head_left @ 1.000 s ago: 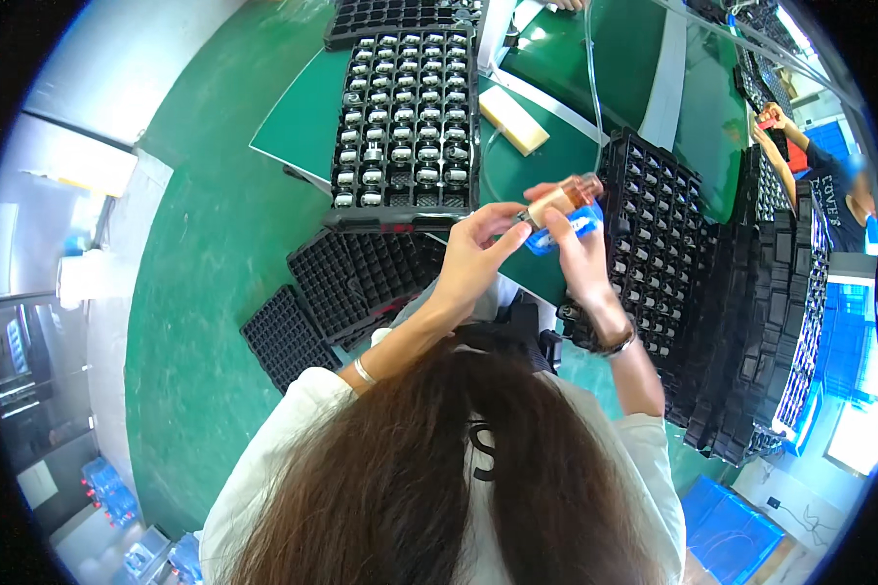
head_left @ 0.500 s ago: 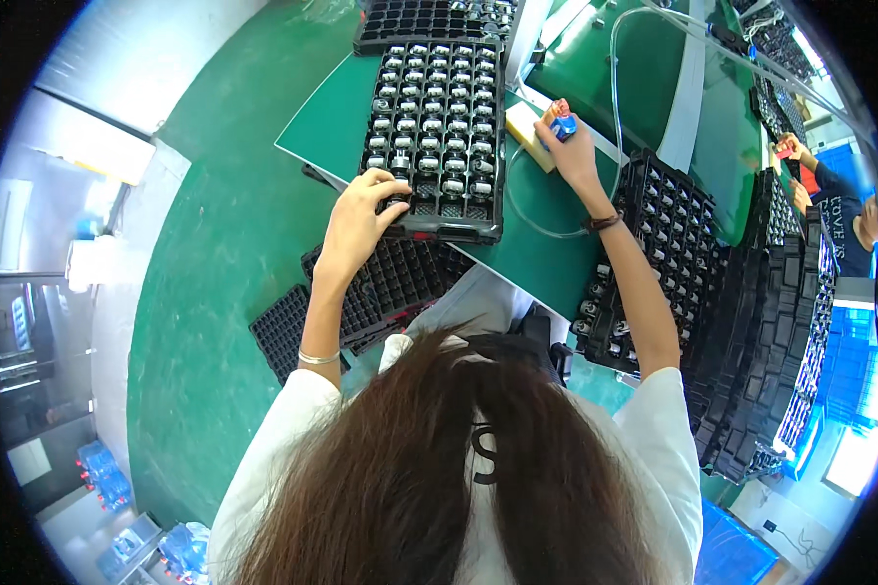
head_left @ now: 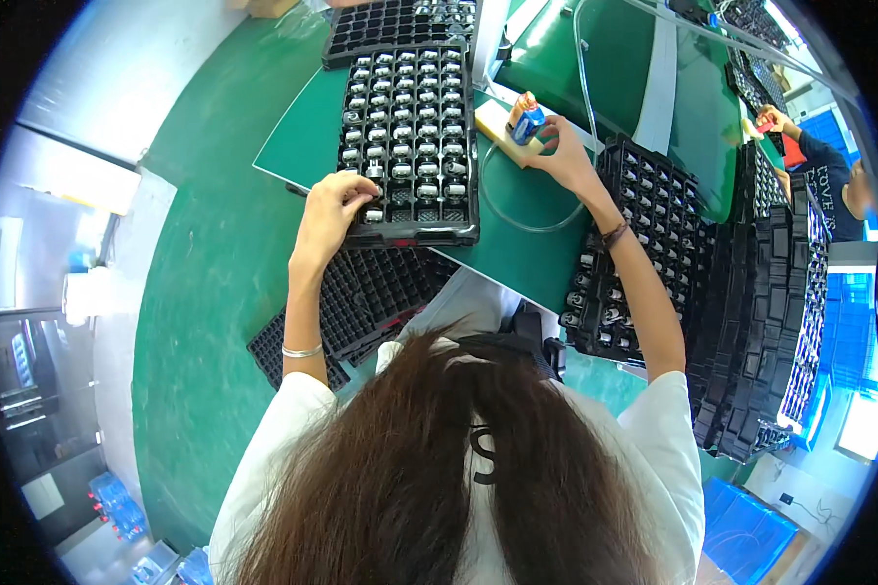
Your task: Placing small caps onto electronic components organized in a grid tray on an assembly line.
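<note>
My left hand (head_left: 334,210) is at the near left part of a black compartment tray (head_left: 410,235). Its thumb and forefinger are pinched together over a pocket there; what lies between the fingertips is mostly hidden. Small silver-and-black cylindrical parts (head_left: 425,149) fill most of the tray's pockets, while a few in the near rows hold none. To the tray's right, a small blue bottle with an orange top (head_left: 528,121) stands tilted on a yellow block (head_left: 494,119). Close beside it is my right hand (head_left: 568,164), thumb and fingers apart, with nothing in its grasp.
A thin clear hose (head_left: 517,224) loops over the green table (head_left: 541,263). Another filled tray (head_left: 644,244) lies at the right, with stacked black trays (head_left: 766,302) beyond. More trays (head_left: 380,292) sit below the table edge. A co-worker (head_left: 829,175) is at far right.
My right hand has let go of the blue bottle, which now rests on the yellow block. My left fingers have closed into a tighter pinch. The whole view has shifted slightly.
</note>
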A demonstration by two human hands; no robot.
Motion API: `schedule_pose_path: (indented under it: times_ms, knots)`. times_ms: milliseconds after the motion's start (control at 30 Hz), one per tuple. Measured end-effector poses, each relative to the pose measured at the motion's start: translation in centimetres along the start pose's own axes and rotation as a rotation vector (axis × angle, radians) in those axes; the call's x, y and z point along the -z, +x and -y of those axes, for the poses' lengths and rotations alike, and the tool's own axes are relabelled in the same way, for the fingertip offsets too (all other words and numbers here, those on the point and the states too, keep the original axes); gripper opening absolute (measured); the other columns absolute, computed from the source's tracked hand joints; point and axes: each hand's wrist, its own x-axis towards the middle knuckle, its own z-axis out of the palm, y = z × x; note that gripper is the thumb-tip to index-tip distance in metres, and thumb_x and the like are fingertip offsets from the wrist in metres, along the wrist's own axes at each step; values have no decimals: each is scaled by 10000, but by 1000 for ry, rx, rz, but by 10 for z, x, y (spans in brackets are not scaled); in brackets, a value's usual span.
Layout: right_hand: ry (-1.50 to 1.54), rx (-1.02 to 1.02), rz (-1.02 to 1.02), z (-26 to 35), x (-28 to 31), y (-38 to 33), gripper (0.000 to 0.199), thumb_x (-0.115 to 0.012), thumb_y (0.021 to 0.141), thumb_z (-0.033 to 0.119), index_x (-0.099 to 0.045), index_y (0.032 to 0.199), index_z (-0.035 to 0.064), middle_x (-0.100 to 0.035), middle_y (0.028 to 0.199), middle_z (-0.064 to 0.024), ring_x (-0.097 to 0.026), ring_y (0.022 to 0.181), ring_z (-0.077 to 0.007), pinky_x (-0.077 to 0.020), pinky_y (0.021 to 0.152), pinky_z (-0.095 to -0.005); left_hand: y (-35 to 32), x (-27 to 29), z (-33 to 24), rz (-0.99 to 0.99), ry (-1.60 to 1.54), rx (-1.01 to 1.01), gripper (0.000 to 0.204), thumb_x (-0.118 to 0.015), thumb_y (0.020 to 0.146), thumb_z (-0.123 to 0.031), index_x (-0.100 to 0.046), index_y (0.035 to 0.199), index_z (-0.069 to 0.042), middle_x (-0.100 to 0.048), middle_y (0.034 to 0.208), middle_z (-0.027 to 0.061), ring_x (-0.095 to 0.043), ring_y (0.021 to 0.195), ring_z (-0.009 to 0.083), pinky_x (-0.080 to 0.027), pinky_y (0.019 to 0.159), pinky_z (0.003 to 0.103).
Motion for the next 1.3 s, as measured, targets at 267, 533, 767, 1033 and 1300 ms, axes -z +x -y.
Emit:
schedule_pose_path:
  times_ms: [267,533,767,1033,1300]
  knots:
    - [70,55,-149,9,-23,33,461,-747,665,298,-529,962,21,-587,846,-88,-564,775,-162,-443,707,-286,-4,-2,-11,-41,-332,80,275,-548,851,-85,-584,1123,-65,-537,818,21,-553,777,113,-448,738,243]
    - [763,262,-771,2,82,75,149,-698,739,108,-609,832,34,-597,789,-2,-535,689,-82,-455,645,-250,-24,-41,-56,19,-1369,473,273,-420,933,-143,-507,1136,17,-579,997,96,-582,958,192,-509,824,331]
    - [-323,-442,-642,-192,157,162,536,-666,613,484,-666,884,23,-640,898,-214,-594,924,-348,-436,818,-420,-10,-65,-90,50,-1511,577,330,-453,925,-161,-459,1207,11,-512,1057,57,-538,968,150,-434,854,257]
    - [-349,-360,-664,-213,135,174,520,-683,634,468,-649,986,87,-641,963,-158,-578,962,-330,-432,835,-408,-5,-78,-101,-34,-1527,587,311,-534,882,-107,-461,1171,-20,-554,1059,49,-569,953,169,-444,810,240]
    - [688,-114,-603,4,114,48,240,-620,800,394,-550,833,166,-454,652,69,-346,501,-20,-239,429,-197,11,-86,-123,42,-1584,501,287,-527,883,-104,-486,1148,-3,-567,1063,79,-560,988,181,-441,886,277]
